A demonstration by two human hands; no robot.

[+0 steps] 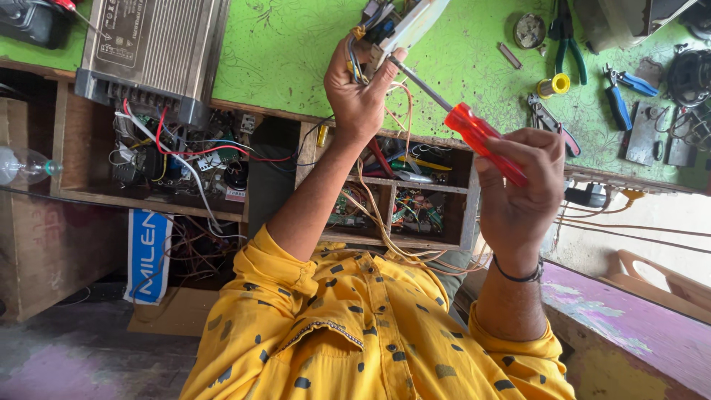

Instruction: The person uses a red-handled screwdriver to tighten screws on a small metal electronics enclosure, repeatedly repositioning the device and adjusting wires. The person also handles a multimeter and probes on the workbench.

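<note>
At the far left a clear plastic bottle lies on its side by a wooden shelf. Next to it a ribbed metal box rests on the green tabletop, its red, white and black wires trailing into the open shelf below.

Toward the middle, the left hand is clenched around a small white circuit unit and a bunch of thin wires, holding them up above the tabletop. The metal tip of a screwdriver touches that unit, right at the thumb.

Further right, the right hand is wrapped tight around the screwdriver's red handle, well apart from the left hand and lower. A dark band sits on that wrist.

At the right, on the tabletop, lie a yellow spool, green-handled pliers and blue-handled pliers.
</note>
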